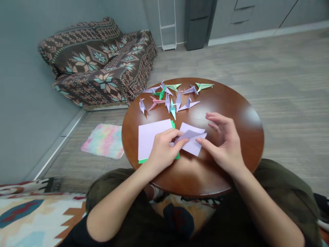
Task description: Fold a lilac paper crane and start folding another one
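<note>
A lilac sheet of paper (191, 139), partly folded over, lies on the round brown table (239, 113) in front of me. My left hand (164, 149) pinches its left edge with curled fingers. My right hand (223, 140) presses the sheet's right corner with thumb and forefinger while the other fingers stay spread above the table. Just left of my left hand lies a stack of square sheets (150, 137), lilac on top with green beneath.
Several folded paper cranes (172, 96) in lilac, green, pink and blue lie across the table's far side. A patterned sofa (100, 58) stands at the back left. A pastel cloth (104, 140) lies on the floor left of the table.
</note>
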`<state>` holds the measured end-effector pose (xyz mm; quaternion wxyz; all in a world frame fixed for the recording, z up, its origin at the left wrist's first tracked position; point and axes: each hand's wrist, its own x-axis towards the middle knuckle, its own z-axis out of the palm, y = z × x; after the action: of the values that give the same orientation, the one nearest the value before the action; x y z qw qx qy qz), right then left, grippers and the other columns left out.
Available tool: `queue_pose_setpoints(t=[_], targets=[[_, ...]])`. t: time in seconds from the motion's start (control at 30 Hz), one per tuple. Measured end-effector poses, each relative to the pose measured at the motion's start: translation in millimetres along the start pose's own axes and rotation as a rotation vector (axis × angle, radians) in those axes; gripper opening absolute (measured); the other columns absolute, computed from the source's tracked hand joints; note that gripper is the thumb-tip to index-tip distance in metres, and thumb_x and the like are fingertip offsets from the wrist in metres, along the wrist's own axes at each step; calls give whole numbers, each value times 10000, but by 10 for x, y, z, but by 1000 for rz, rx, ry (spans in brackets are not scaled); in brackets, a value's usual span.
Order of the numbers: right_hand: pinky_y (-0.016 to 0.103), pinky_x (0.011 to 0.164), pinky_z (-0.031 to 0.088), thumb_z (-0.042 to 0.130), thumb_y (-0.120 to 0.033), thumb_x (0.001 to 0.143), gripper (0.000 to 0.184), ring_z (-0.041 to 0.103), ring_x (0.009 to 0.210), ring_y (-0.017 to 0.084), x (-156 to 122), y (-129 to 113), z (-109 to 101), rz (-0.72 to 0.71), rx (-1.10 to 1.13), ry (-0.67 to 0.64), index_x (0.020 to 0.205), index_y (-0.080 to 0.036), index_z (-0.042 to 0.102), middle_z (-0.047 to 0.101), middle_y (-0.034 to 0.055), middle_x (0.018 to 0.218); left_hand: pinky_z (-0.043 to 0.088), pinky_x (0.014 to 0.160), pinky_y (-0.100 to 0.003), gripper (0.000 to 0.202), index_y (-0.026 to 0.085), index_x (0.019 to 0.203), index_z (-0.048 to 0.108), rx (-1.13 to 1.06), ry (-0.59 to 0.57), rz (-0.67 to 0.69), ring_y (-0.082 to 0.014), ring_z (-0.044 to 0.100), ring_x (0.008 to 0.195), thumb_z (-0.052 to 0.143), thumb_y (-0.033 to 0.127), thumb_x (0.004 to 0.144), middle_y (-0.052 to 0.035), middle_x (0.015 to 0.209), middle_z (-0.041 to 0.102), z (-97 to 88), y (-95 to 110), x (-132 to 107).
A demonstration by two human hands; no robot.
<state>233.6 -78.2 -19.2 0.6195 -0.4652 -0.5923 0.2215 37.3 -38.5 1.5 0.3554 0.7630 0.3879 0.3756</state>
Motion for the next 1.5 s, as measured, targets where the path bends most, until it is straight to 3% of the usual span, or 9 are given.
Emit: queue_pose_setpoints(t=[0.1,0.17,0.27,0.4,0.5,0.83,1.13,1.37,1.5], targets=[[370,967,545,807,-276,875,88,703,1132,249,39,-5,-80,79,30,-219,923,-234,746,742,75,1218,480,733,-284,127,161,878,728,91,-147,156,-162,639,767,697,259,952,-47,838,723,-58,2,-7],[303,784,559,767,-284,916,128,732,909,197,35,-32,-79,184,133,-266,807,-220,745,785,47,1037,493,760,-290,134,158,890,722,65,-193,212,-167,657,796,698,272,956,-56,862,733,-63,25,-21],[266,690,541,781,-230,896,145,714,780,165,12,-93,-28,244,230,-194,754,-213,755,793,18,877,517,775,-279,124,170,993,720,-67,-100,126,-165,688,831,738,275,928,-56,926,757,-32,60,-43],[248,672,548,806,-150,848,116,710,756,151,-18,-162,42,194,195,-11,756,-213,772,794,15,844,541,710,-249,207,183,1038,718,-353,51,-96,-157,713,792,785,309,888,-36,893,772,26,68,-49],[241,663,559,840,-139,808,110,705,734,144,-33,-181,71,186,166,78,779,-219,769,780,4,821,546,695,-246,170,173,943,778,-378,90,-151,-159,714,776,813,314,854,-44,892,795,47,69,-42],[273,594,564,857,-215,808,180,691,694,165,-47,-207,94,194,148,126,705,-218,710,756,26,785,580,742,-278,147,202,981,859,-255,96,-98,-197,754,836,797,285,877,-67,967,834,11,108,-35],[271,609,553,872,-208,795,192,693,708,165,-65,-178,95,211,194,122,702,-210,703,754,27,795,528,634,-251,146,209,973,866,-244,120,-111,-168,711,740,819,286,858,-55,881,821,-4,123,-38],[271,593,562,871,-238,802,222,699,698,167,-62,-174,100,202,179,123,687,-208,683,752,33,785,566,696,-264,147,201,959,864,-242,115,-125,-191,750,796,819,295,857,-61,922,834,-12,128,-50],[264,615,590,893,-234,766,182,709,693,160,-67,-157,98,251,205,151,797,-221,714,753,15,778,589,717,-279,160,202,950,865,-231,116,-142,-209,765,812,830,318,846,-67,937,839,-17,131,-51]])
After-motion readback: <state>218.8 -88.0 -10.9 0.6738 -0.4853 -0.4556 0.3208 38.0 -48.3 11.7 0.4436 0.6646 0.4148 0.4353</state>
